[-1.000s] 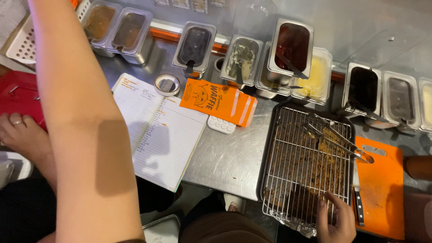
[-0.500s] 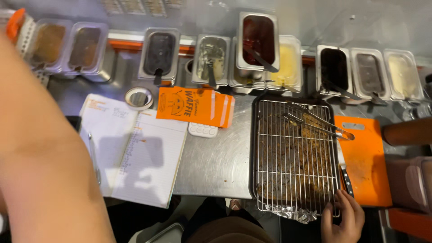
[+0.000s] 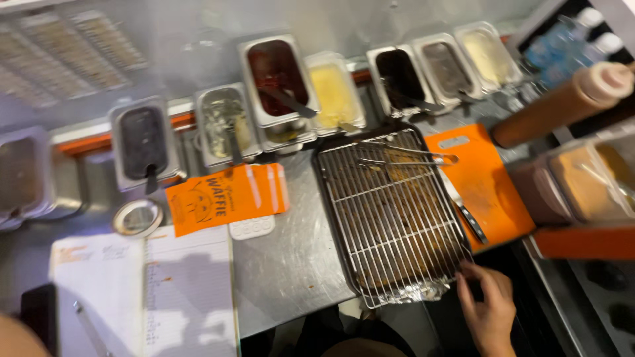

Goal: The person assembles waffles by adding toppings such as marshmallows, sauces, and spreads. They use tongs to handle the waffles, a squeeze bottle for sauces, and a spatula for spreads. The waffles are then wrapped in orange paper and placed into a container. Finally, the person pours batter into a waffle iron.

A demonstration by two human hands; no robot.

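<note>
Left arm now nearly out of view; right hand (image 3: 488, 309) seemingly off the rack (image 3: 391, 210).

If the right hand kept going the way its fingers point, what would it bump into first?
The right hand points up and left, fingertips already at the near right corner of the wire rack. So it would probably meet the rack and its foil-lined tray first, though blur makes the depth uncertain.
</note>
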